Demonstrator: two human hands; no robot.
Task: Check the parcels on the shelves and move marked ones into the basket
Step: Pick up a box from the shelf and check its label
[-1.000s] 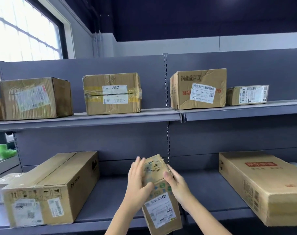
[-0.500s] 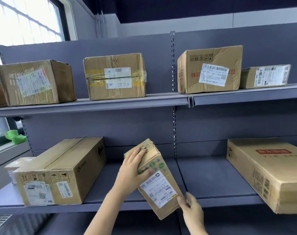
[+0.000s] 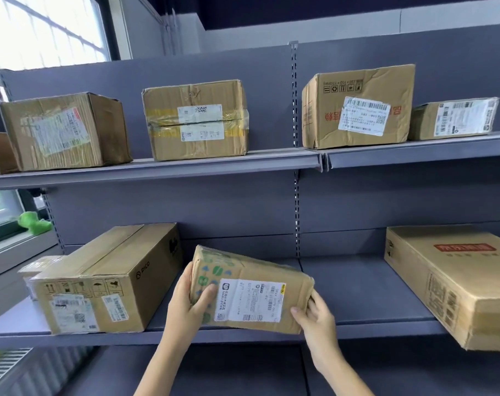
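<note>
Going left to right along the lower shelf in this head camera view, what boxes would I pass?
Small pale parcel → long PICO box → parcel with green print, held between the left hand and right hand → large flat box with red label.

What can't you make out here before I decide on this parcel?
- Held parcel, head view: label print too small to read; back and underside hidden.
- Basket: not in view.
- Flat box: cut off by the right edge.
- Small parcel: mostly hidden behind the long box.
</note>
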